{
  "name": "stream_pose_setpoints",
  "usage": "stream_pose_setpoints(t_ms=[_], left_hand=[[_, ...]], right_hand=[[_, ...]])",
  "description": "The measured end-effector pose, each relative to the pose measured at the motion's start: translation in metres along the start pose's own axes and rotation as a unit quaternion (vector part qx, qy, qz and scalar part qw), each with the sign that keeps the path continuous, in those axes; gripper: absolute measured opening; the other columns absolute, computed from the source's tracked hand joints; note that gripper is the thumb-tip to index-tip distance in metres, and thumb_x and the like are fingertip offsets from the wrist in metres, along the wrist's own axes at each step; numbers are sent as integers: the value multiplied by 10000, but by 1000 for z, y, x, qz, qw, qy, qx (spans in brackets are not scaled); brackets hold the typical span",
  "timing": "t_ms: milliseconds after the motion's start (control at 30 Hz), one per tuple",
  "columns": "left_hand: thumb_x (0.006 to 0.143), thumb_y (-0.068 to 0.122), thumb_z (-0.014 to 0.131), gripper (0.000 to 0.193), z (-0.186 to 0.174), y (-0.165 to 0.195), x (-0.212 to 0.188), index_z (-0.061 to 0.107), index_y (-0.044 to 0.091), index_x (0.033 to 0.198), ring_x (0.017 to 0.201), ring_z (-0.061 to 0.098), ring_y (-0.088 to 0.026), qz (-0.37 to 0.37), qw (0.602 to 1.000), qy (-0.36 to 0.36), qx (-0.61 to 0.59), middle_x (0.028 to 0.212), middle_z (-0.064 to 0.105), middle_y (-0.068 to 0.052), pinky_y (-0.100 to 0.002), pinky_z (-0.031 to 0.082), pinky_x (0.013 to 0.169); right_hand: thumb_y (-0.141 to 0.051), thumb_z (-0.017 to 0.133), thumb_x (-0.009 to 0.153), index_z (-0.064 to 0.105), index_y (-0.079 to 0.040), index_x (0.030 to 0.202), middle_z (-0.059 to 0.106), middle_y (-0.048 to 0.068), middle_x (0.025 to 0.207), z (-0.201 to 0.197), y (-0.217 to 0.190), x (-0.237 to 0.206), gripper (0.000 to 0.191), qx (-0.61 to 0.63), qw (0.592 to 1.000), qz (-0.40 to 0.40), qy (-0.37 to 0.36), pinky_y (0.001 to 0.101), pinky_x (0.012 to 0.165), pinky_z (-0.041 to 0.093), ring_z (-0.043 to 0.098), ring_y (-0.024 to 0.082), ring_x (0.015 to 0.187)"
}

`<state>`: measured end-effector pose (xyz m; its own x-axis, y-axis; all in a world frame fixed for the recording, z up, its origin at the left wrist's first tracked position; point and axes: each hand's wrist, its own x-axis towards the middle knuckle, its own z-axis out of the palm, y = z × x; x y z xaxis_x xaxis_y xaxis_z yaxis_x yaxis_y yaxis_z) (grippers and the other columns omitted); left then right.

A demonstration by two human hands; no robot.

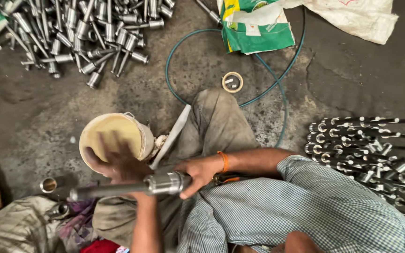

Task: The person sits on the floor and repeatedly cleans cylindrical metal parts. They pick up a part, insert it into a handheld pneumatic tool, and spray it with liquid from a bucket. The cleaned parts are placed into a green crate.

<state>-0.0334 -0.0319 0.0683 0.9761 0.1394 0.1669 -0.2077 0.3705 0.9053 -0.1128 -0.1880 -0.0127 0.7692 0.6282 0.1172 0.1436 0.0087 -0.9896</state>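
A bucket [113, 136] sits before the knees, one rod pile [85, 33] far left, another [366, 150] at right.

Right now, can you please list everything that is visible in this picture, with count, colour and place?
steel part: one, silver, held across the lap
bucket: one, cream, on the floor before the knee
loose parts: a big heap, silver, top left
laid parts: many in rows, silver and dark, right
hose: one, green, curving across the floor
tape roll: one, tan, inside the hose loop
sack: one, green and white, top centre
cloth: one, white, top right
small tube: one, metal, floor at left
rags: a pile, grey, bottom left
right hand: holds the steel part; orange band on the wrist
left hand: blurred, over the bucket rim, by the steel part
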Motion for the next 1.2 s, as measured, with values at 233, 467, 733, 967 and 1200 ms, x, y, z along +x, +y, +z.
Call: stream_pose_setpoints(t_ms=[233, 467, 733, 967, 1200], left_hand=[[907, 879, 380, 1078, -33, 7, -25, 196, 156, 1685, 1585, 337, -484, -76, 990, -59, -104, 1755, 197, -206, -698, 293, 1312], [998, 794, 351, 979, -49, -60, 23, 196, 90, 1660, 1578, 371, -369, 34, 996, 44, 71, 1744, 275, -151, -577, 331, 1222], [725, 431, 895, 668, -54, -26, -64, 634, 79, 1230, 1172, 606, -353, 182, 810, -432, 351, 1246, 636, -111, -475, 468, 1024], [915, 311, 791, 298, -22, -50, -79, 657, 127, 1106, 1049, 674, -287, 184, 771, -499, 351, 1163, 664, -73, -426, 574, 857], [886, 357, 773, 310, -29, -100, -61, 699, 61, 942, 720, 696, -217, -189, 904, -291, 249, 793, 705, -95, -354, 562, 679]], right_hand=[[-347, 784, 824, 604, -13, 1221, 698, 64, 900, -12, 12, 13, 549, 10, 989, 136, 50, 316, 707, 547, 636, 139, 789], [-290, 858, 850, 623, 26, 1188, 676, 55, 991, -8, 10, -5, 520, 125, 988, 70, -53, 328, 799, 532, 607, 142, 930], [-170, 781, 885, 604, -86, 1121, 574, -52, 763, -31, 41, 10, 307, 238, 898, 185, 321, 232, 468, 374, 474, 42, 566], [-184, 740, 947, 550, -80, 950, 511, -32, 643, -45, 80, 8, 216, 215, 860, 170, 431, 266, 421, 384, 470, 92, 477], [-126, 748, 934, 544, -101, 947, 509, -43, 677, -47, 77, 3, 206, 240, 819, 172, 491, 254, 443, 370, 469, 73, 521]])
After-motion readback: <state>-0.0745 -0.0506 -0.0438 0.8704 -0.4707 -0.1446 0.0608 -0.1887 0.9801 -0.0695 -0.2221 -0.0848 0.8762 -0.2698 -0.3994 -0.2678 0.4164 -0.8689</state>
